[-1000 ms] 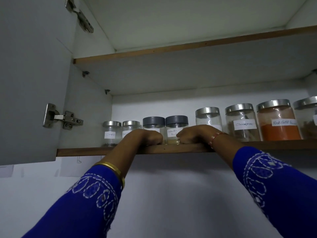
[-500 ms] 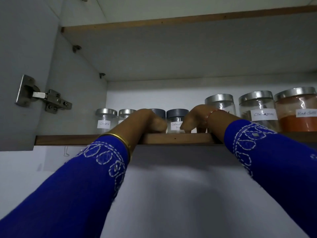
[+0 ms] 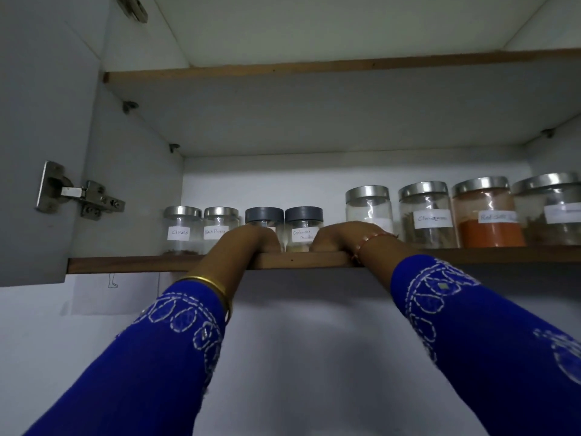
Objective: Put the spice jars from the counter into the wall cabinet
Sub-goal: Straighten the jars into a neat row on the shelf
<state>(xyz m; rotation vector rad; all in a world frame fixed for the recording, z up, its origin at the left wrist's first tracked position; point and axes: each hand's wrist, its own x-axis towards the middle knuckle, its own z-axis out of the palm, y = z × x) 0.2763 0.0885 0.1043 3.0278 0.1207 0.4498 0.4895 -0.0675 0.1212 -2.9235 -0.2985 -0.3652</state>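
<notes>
Round glass jars (image 3: 303, 228) — hands' (image 3: 251, 239) grip unclear.

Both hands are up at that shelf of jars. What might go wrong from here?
The jars stand packed in a row near the shelf's front edge. The left hand and right hand sit at the two grey-lidded jars; pulling back carelessly could drag one off. A nudge sideways could knock the black pepper jar.

The sleeves (image 3: 151, 357) are blue with white stitched circles; two jar lids (image 3: 264, 214) are grey, the shelf (image 3: 132, 264) brown.
</notes>
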